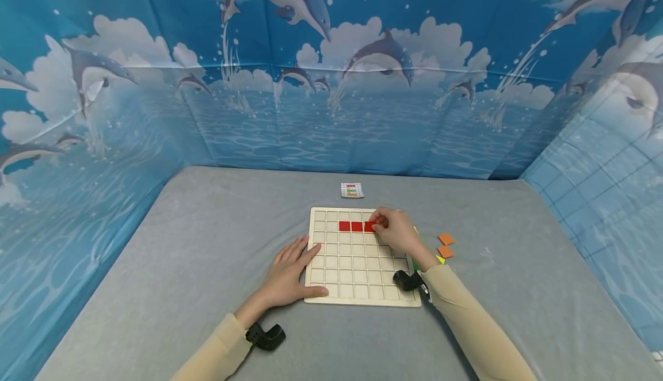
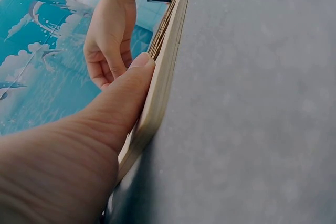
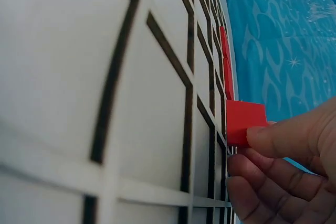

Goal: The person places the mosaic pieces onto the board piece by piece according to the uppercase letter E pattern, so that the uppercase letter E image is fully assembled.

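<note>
A pale wooden grid board [image 1: 352, 263] lies flat on the grey cloth. Two red square tiles [image 1: 350, 226] sit side by side in its second row from the far edge. My right hand [image 1: 397, 231] pinches a third red tile [image 3: 245, 121] between thumb and fingers, tilted at the row, just right of those two. In the right wrist view one edge of that tile meets the grid. At the board's left side my left hand [image 1: 286, 274] rests with fingers spread, its thumb [image 2: 123, 95] lying over the near edge.
Beyond the board lies a small card [image 1: 352, 190] printed with a coloured grid. To the right are two orange tiles [image 1: 445, 245]; yellow and green pieces show partly behind the right forearm. A dolphin-print curtain [image 1: 331, 122] encloses the grey surface.
</note>
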A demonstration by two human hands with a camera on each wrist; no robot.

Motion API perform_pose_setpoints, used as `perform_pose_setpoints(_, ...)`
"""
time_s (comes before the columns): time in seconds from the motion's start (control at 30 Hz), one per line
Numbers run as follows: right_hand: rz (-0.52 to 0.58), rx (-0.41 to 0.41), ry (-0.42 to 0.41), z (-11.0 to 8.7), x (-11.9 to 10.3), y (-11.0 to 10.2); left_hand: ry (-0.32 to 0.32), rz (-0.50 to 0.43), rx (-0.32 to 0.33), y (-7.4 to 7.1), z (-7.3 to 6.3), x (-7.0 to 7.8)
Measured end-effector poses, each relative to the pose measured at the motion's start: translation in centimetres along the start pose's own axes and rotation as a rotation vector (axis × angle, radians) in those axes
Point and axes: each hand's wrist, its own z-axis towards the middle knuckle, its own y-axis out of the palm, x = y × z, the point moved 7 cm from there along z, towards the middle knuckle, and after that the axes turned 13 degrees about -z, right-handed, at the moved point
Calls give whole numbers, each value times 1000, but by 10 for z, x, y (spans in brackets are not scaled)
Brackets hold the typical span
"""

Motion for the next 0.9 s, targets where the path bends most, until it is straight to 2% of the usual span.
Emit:
perform_pose_setpoints(0.23,-38,-1,-23,-1,-2,0,19,5,8,-1,0,1)
perform_pose_setpoints(0.43,-84,-15,-29,-4,-2,1,9,15,0,-1,0,1)
perform_pose_setpoints(0.6,-119,-10,-65,-5,-4,1,5,17,0,-1,-1,1)
perform_pose_setpoints(0.9,-109,-54,-87,-6,-6,2,1,10,-1,-1,0,0)
